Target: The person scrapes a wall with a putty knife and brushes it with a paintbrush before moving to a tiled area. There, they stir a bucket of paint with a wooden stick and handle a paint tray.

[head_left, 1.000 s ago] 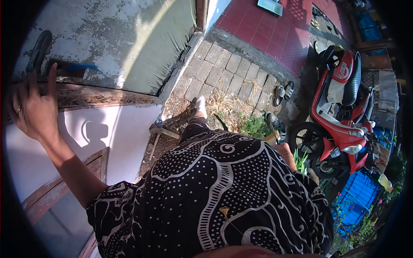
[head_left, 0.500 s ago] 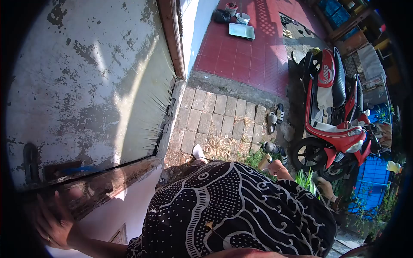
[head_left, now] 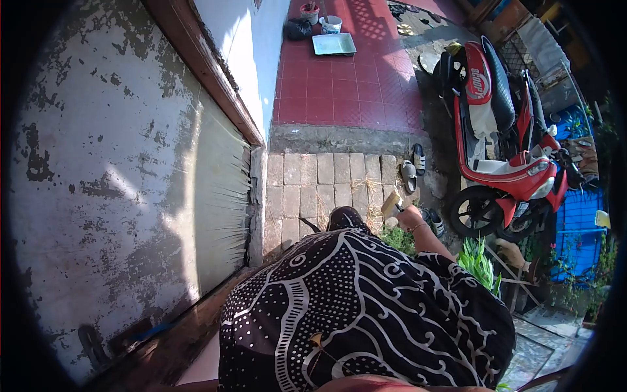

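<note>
My right hand point(head_left: 410, 219) is closed around the dark handle of a brush point(head_left: 392, 203), whose pale, wide end points up and to the left above the paving. My left hand does not show; only a bit of arm appears at the bottom edge. On the left is a door point(head_left: 104, 170) with peeling pale paint, a metal handle point(head_left: 93, 344) near its lower end and a brown wooden frame point(head_left: 209, 72) along its upper side.
Grey paving blocks point(head_left: 307, 202) lie ahead, with sandals point(head_left: 409, 175) at their right edge. A red scooter point(head_left: 509, 170) stands on the right beside green plants point(head_left: 480, 264). On the red tiles point(head_left: 346, 98) are a tray point(head_left: 334, 44) and a bucket point(head_left: 331, 25).
My left hand has left the door frame and gone out of view. My right hand has moved up and forward with the brush. The view has turned and shifted, showing more of the door.
</note>
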Motion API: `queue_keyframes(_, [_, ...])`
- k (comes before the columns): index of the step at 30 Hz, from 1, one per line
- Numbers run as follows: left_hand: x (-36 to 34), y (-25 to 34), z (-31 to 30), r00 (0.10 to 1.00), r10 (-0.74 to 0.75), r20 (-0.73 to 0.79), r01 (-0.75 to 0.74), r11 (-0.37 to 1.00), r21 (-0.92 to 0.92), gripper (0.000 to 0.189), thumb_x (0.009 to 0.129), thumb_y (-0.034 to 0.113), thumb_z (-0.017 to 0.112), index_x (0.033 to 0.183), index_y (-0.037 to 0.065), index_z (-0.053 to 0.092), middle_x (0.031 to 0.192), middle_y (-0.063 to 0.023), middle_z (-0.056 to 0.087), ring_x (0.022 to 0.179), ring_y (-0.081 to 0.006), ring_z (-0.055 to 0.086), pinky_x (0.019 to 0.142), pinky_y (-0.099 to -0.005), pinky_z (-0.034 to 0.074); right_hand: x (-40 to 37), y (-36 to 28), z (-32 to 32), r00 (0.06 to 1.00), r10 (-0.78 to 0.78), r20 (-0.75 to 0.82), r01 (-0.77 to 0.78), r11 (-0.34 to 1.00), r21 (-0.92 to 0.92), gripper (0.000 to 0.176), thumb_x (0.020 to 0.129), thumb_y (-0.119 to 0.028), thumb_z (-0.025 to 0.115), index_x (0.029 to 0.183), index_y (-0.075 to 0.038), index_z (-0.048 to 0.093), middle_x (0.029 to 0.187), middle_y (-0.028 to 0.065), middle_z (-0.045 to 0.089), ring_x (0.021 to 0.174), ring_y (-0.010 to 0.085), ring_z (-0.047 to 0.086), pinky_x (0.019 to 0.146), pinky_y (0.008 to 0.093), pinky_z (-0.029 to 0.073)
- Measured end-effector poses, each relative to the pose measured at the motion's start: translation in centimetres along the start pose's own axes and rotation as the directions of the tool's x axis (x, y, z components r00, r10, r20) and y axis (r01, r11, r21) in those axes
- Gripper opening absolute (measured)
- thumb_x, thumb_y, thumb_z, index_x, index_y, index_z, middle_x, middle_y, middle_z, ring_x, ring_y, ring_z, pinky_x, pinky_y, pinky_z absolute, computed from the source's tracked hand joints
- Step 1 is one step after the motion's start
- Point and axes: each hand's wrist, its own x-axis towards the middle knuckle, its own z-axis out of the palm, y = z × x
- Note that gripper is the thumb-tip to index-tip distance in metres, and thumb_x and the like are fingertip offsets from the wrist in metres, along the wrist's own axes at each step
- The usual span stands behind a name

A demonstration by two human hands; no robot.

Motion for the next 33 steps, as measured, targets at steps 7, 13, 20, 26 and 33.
queue_keyframes(7, [-3.0,5.6,6.5,0.949,-0.275,0.154,0.315,0.856,-0.411,0.014,0.086,0.015,0.058,0.092,0.005,0.064,0.092,-0.0063,0.063,0.086,-0.0196,0.060,0.076,-0.0329,0.048,7.6,15.5,8.5,0.980,0.142,0.141,-0.165,0.971,0.175,0.027,0.071,-0.022,0.062,0.079,0.004,0.062,0.071,0.0155,0.063,0.064,0.0253,0.065,0.058,0.0368,0.050])
queue_keyframes(13, [-0.3,20.7,13.7,0.898,-0.098,0.428,0.336,0.779,-0.528,0.015,0.085,0.010,0.057,0.093,-0.002,0.062,0.092,-0.0118,0.060,0.089,-0.0245,0.055,0.078,-0.0343,0.045,8.3,17.3,6.9,0.896,0.308,0.320,-0.436,0.751,0.496,0.023,0.071,-0.019,0.060,0.079,0.002,0.062,0.073,0.0142,0.063,0.065,0.0243,0.063,0.057,0.0366,0.047])
queue_keyframes(20, [4.5,37.9,29.9,0.867,-0.232,0.441,0.396,0.858,-0.328,0.080,0.078,0.047,0.061,0.121,-0.014,0.033,0.117,-0.0285,0.042,0.109,-0.0383,0.045,0.093,-0.0433,0.036,12.5,15.7,-6.6,0.899,-0.394,0.193,0.437,0.766,-0.471,0.018,0.068,-0.021,0.059,0.079,-0.009,0.065,0.072,0.0149,0.063,0.072,0.0290,0.064,0.061,0.0360,0.050])
queue_keyframes(26, [7.4,43.8,37.5,0.591,-0.357,0.723,0.728,0.623,-0.287,0.099,0.075,0.057,0.058,0.117,-0.025,0.022,0.119,-0.0385,0.033,0.118,-0.0453,0.033,0.101,-0.0456,0.028,16.8,19.5,-10.9,0.949,-0.313,0.033,0.281,0.796,-0.536,0.012,0.066,-0.027,0.063,0.067,-0.016,0.068,0.069,0.0079,0.066,0.065,0.0227,0.065,0.056,0.0339,0.049])
queue_keyframes(33, [6.0,48.3,41.4,0.470,-0.546,0.694,0.819,0.563,-0.112,0.110,0.080,0.058,0.045,0.121,-0.026,-0.012,0.129,-0.0472,0.002,0.128,-0.0511,0.008,0.104,-0.0479,0.023,12.9,19.8,-6.7,0.962,-0.198,0.189,0.272,0.774,-0.572,0.016,0.071,-0.024,0.057,0.069,-0.013,0.068,0.071,0.0068,0.066,0.069,0.0234,0.066,0.058,0.0354,0.050])
